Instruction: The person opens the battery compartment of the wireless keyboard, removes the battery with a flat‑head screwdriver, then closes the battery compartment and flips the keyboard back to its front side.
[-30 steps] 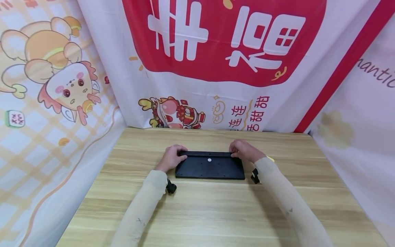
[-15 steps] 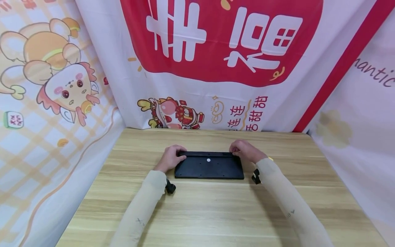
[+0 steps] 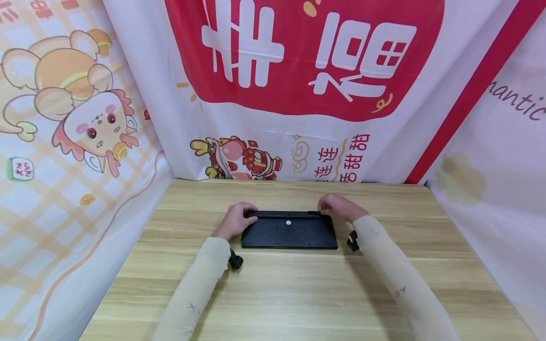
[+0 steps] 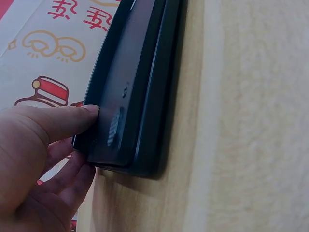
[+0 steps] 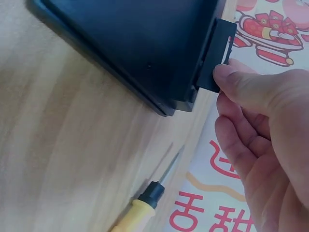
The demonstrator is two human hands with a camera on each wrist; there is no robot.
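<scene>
A black keyboard (image 3: 289,234) lies underside up on the wooden table, a small white round sticker near its raised far ridge. My left hand (image 3: 235,219) grips the far left corner; in the left wrist view its thumb (image 4: 79,116) presses on the ridge and the fingers curl around the end. At the far right corner my right hand (image 3: 339,208) pinches a small black folding foot (image 5: 217,53) between thumb and fingers. The right wrist view shows that foot tilted out from the ridge, apparently still joined to the keyboard.
A yellow-handled screwdriver (image 5: 140,208) with a thin metal shaft lies on the table (image 3: 290,293) by the keyboard's right end; in the head view my right arm hides it. Printed cloth (image 3: 298,118) hangs behind the table's far edge and along both sides.
My right fingers have lifted the small black foot, which now shows above the ridge at the far right. The keyboard and my left hand stay put.
</scene>
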